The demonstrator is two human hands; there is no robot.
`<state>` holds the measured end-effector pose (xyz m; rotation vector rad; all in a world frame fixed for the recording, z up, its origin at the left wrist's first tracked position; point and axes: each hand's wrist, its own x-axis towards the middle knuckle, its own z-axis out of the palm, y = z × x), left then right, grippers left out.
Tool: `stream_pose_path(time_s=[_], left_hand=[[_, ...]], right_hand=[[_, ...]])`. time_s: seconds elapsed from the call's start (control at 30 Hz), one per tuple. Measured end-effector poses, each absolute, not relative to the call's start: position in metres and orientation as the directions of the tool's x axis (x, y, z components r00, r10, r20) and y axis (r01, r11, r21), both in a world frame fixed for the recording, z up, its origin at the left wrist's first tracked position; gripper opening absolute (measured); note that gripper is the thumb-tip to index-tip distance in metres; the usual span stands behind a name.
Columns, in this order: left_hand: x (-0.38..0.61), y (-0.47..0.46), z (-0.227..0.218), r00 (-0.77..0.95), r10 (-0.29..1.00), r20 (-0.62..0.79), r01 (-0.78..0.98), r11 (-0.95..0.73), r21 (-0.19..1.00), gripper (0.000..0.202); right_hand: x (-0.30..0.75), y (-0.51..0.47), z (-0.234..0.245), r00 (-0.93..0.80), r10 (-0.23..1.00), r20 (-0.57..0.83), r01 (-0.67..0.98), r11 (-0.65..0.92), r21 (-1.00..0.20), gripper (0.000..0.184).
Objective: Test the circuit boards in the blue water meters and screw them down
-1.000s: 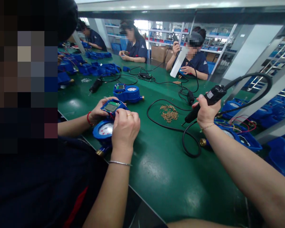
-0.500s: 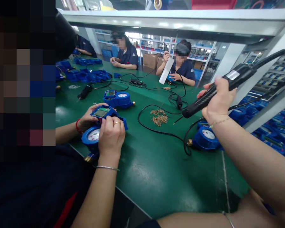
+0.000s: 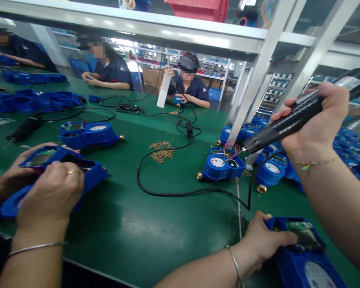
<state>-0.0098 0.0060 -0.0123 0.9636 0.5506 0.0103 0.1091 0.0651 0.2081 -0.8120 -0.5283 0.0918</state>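
Note:
My right hand [image 3: 321,120] is closed around a black electric screwdriver [image 3: 291,116], raised above the table with its bit pointing down and left. Beyond the bit's tip stands a blue water meter [image 3: 217,162] with a white dial and thin wires at its open top. At the lower right, my left hand [image 3: 264,240] grips another blue water meter [image 3: 300,256] by the edge of its display housing, thumb over the rim beside a green circuit board. The lower part of this meter is cut off by the frame.
Brass screws [image 3: 162,153] lie in a pile mid-table, with a black cable [image 3: 156,194] looping round. At left, a co-worker's hands [image 3: 52,188] work on a meter. A shelf post [image 3: 243,96] rises near my screwdriver. More meters [image 3: 271,170] stand at right; people sit across the table.
The view has swung right. My left hand has come into clear view, holding a water meter. My right hand still holds the screwdriver, its bit now by the meter near the post.

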Motion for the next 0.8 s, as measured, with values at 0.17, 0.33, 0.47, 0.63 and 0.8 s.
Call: stream_pose_path(time_s=[0.17,0.33,0.47,0.63,0.8], left_hand=[[-0.010,0.020,-0.006,0.888,0.218,-0.404,0.212,0.584,0.783,0.057],[-0.005,0.022,-0.002,0.912,0.173,-0.371,0.213,0.573,0.791,0.058],[-0.004,0.023,0.003,0.914,0.175,-0.367,0.209,0.571,0.794,0.057],[-0.004,0.024,0.010,0.910,0.157,-0.383,0.223,0.595,0.772,0.058],[-0.003,0.024,0.009,0.904,0.145,-0.403,0.244,0.599,0.763,0.062]], right_hand=[[0.146,0.005,0.202,0.903,0.182,0.390,0.172,0.679,-0.714,0.028],[0.173,-0.038,0.189,0.918,0.136,0.372,0.195,0.661,-0.724,0.034],[0.181,-0.060,0.178,0.943,0.126,0.308,0.173,0.604,-0.778,0.039],[0.175,-0.075,0.169,0.953,0.166,0.254,0.127,0.544,-0.829,0.054],[0.174,-0.081,0.161,0.955,0.166,0.244,0.136,0.486,-0.864,0.060]])
